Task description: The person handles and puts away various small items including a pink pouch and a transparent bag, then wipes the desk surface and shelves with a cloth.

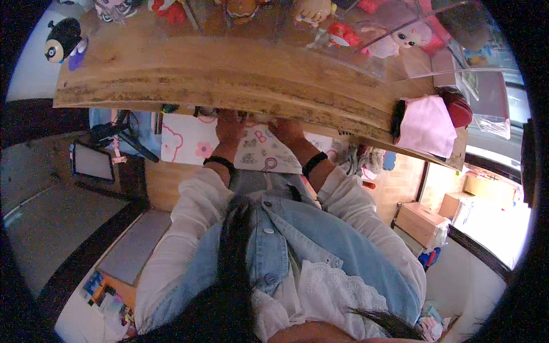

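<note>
Both forearms reach forward beneath the front edge of a wooden shelf board point(240, 73). My left hand point(230, 128) is over a white mat with pink and grey drawings point(270, 150), and its fingers pass out of sight behind the board. To its right, my right hand point(288, 130) is above the same mat, also with hidden fingers. Whether either hand grips anything cannot be seen. Small dark objects point(206, 111) show just left of my left hand, partly covered by the board. A black band circles each wrist.
Toy figures point(315, 12) stand along the shelf, some behind clear panels. A pink cloth point(426, 124) lies at its right end. Left of the mat are a black stand point(122, 130) and a framed panel point(93, 162). Plush items point(364, 156) sit at right, with a cardboard box point(422, 223) farther back.
</note>
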Available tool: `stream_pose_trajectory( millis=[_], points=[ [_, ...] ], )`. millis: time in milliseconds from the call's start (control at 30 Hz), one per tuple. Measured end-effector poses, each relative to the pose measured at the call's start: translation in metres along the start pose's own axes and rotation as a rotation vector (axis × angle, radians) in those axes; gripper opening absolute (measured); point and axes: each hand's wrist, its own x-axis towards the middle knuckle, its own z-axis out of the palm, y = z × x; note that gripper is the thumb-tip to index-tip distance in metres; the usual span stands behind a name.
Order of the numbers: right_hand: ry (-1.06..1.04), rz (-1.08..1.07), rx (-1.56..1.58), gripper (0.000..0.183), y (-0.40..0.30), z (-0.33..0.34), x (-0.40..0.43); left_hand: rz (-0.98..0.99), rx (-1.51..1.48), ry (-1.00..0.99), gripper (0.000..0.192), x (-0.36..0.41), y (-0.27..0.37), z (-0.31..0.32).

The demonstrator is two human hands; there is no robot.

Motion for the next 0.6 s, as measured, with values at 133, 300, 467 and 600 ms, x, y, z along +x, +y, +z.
stream_pose_trajectory(
  millis=[133,300,467,600],
  points=[
    [-0.053,0.047,0.078,0.052,-0.008,-0.005,0.0,0.035,0.028,-0.148,0.059,0.004,0.0,-0.005],
    [-0.03,0.075,0.022,0.045,0.019,0.019,-0.004,0.129,-0.123,0.1,0.037,-0.001,0.019,-0.016],
    [-0.023,0.071,-0.052,0.043,0.029,0.025,-0.003,0.216,0.034,0.006,0.035,0.005,0.027,-0.029],
    [0.231,-0.149,-0.133,0.04,0.027,0.021,0.001,0.155,-0.055,-0.052,0.039,0.003,0.042,-0.046]
  ],
)
